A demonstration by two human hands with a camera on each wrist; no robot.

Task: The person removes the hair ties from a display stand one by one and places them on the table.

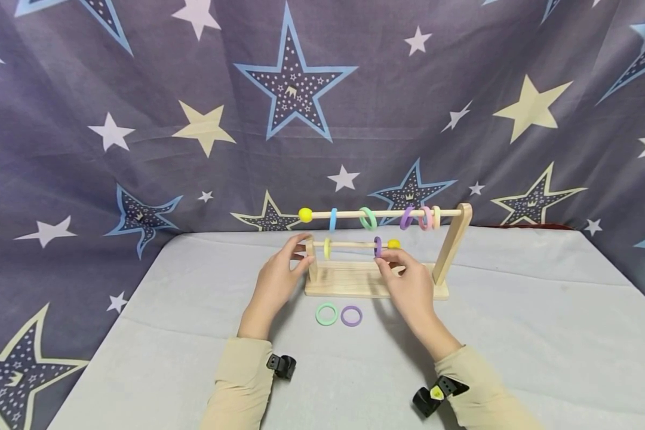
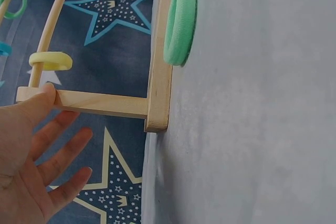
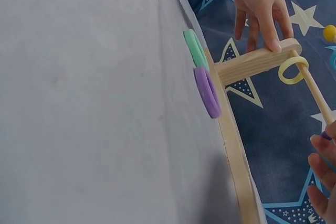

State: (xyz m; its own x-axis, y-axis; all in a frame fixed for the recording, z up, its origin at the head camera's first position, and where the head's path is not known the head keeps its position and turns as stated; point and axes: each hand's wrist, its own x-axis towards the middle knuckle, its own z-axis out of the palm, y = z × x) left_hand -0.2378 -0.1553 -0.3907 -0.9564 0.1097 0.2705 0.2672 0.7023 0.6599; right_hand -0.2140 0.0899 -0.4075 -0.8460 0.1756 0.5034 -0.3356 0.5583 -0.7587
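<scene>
My left hand holds the short upright post of a wooden ring stand, its thumb on one face and the other fingers spread behind. At the lower rod, the right hand pinches a purple ring between thumb and fingertips. That ring hangs around the rod, just inside the yellow end ball. A yellow ring hangs on the same rod near the short post. In the right wrist view, the right fingers hide most of the pinched ring.
The upper rod carries blue, green, purple, pink and cream rings. On the table, a green ring and a purple ring lie before the stand's base. A tall post rises at right; a star-patterned cloth hangs behind.
</scene>
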